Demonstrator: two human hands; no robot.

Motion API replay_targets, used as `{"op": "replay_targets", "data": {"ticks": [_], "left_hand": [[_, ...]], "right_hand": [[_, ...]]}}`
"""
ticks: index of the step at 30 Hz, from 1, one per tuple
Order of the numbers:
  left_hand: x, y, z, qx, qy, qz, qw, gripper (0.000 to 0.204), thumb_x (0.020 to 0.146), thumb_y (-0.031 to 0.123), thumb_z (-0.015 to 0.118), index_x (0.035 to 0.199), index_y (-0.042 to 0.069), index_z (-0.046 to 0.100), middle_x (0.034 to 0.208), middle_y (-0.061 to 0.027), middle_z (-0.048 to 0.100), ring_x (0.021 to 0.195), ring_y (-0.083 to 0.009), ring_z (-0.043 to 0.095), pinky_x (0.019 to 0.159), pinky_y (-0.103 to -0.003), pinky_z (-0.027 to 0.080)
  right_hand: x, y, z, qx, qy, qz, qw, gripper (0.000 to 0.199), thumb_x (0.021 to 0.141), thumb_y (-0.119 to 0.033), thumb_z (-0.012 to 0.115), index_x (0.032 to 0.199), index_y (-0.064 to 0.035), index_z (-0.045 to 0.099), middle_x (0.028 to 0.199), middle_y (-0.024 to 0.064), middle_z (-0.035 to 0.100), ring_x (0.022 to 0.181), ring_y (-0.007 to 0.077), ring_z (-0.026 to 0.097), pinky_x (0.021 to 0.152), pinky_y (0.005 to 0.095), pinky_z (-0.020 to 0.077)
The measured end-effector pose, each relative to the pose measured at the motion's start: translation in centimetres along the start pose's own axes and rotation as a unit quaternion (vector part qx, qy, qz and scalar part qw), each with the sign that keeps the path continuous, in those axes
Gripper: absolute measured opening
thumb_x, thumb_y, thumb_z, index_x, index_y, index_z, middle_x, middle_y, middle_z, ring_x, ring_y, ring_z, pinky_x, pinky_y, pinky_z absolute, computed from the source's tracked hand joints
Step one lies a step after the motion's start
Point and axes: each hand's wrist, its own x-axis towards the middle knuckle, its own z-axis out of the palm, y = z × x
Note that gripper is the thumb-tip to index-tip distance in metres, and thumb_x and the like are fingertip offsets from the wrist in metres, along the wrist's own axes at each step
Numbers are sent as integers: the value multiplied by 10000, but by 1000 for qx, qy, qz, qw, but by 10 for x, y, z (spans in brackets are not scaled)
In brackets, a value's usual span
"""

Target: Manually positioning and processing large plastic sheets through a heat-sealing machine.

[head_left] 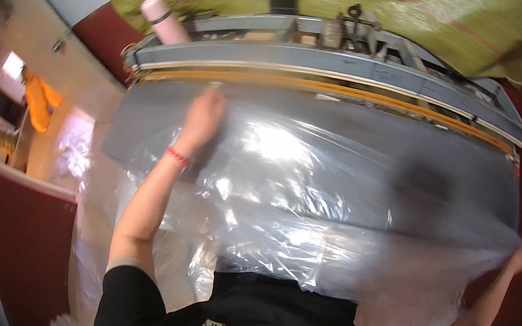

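A wide sheet of clear plastic film (pixel 337 245) stretches across the grey work table (pixel 147 102), wrinkled and shining with reflections. My left hand (pixel 204 115), with a red bracelet at the wrist, is closed over the far left part of the table, at the film's far edge. Its fingers are slightly blurred, but they look pinched on the film. Out at the right end, my right hand (pixel 521 257) grips the film's edge and draws it into taut folds. The near part of the film hangs against my black shirt.
Behind the table runs a blue-grey metal frame (pixel 251 58) with orange strips (pixel 274 81) along it. It carries a pink bottle (pixel 161 18) and a black metal fitting (pixel 353 23). Yellow-green sheeting (pixel 411 8) covers the back. More film lies lower left, near an open doorway.
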Motion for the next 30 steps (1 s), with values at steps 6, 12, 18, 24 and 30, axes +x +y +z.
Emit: {"op": "replay_targets", "data": {"ticks": [6,12,18,24,30], "left_hand": [[19,-10,-21,-237,262,-144,924,161,848,161,404,726,68,452,639,30,369,587,-69,347,516,-231,307],[44,-123,-16,-186,229,-167,941,151,846,156,473,722,71,466,642,28,413,579,-58,361,534,-204,320],[62,-156,-13,-310,229,-145,911,171,845,134,548,697,110,464,616,70,403,560,-30,336,500,-186,259],[70,-163,0,-291,257,-144,910,146,842,150,546,737,102,457,607,56,440,528,-34,361,487,-177,293],[60,-156,-20,-275,307,-234,880,106,844,158,512,767,93,477,602,21,475,481,-66,392,422,-206,319]], "right_hand": [[0,-137,68,146,32,-246,958,209,811,-133,438,820,-48,630,808,113,621,757,247,583,707,339,443],[-75,-232,148,299,-22,-167,939,257,853,-258,523,874,-8,573,774,105,594,748,177,541,718,304,422],[-88,-269,162,337,-33,-121,933,241,829,-239,572,803,0,554,727,76,584,689,144,519,674,288,423],[-64,-252,170,333,19,-81,939,189,799,-195,597,777,-20,527,687,66,569,602,141,529,568,247,425],[-81,-275,154,404,-10,14,914,148,837,-169,485,855,-25,515,680,91,553,555,181,553,386,273,419]]}}
